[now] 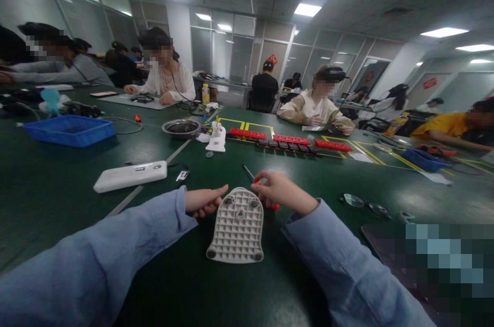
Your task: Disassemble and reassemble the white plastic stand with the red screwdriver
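In front of me is a white plastic base (238, 234), its ribbed grid underside facing up, with round dark pads near its corners and a small raised post near the top. My left hand (206, 200) is at its upper left edge, fingers curled against the side and thumb stretched out along the top. Just beyond the upper right edge, my right hand (280, 189) has its fingers closed around a screwdriver (249, 171). Its metal shaft points away to the left, and red handle parts show around the fingers, which partly hide it.
A white oblong device (131, 176) lies left, near a blue tray (71, 130) and a metal bowl (180, 128). Ahead are a white part (216, 138) and red strips (291, 140). Glasses (365, 204) and a pixelated screen (436, 265) lie right. Several people sit around the tables.
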`<state>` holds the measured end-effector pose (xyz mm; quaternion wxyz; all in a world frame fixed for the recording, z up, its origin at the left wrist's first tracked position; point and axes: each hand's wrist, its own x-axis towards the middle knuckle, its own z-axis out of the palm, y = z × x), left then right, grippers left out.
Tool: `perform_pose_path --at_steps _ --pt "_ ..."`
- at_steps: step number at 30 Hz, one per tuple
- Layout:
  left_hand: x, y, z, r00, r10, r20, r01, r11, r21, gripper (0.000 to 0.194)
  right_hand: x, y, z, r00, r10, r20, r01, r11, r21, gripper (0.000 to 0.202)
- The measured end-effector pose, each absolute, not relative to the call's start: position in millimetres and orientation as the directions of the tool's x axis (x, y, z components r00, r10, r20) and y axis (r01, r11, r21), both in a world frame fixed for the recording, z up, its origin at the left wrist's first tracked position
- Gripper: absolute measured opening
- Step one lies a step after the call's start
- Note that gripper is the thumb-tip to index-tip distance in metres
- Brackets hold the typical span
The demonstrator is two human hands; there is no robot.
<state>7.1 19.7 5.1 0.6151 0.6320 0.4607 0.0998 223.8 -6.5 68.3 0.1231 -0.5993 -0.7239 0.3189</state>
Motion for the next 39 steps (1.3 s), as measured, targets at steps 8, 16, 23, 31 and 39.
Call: perform_pose_path --at_steps 8,16,23,31,39 --pt "3 34 13 0.313 0.870 -0.382 -0.482 0.492 0.725 0.027 237 20 16 -0.023 0.999 0.039 0.825 0.041 -0.564 0.024" --pt "21 14 7 0.255 0.825 -0.504 -0.526 0.555 0.644 0.038 247 25 48 0.056 0.987 0.148 0.425 0.111 -0.898 0.032" --pt "11 22 26 0.198 0.858 -0.474 -0.561 0.496 0.663 0.051 260 -9 115 0.044 0.974 0.224 -0.366 0.224 -0.903 0.020" --pt "34 -24 124 0.281 0.953 -0.115 -0.663 0.280 0.694 0.047 240 -71 150 0.147 0.856 0.496 -0.441 0.506 -0.742 0.027" --pt "46 -70 137 0.409 0.899 -0.160 -0.617 0.401 0.677 0.054 222 -110 155 0.398 0.580 0.711 -0.076 0.793 -0.605 0.018"
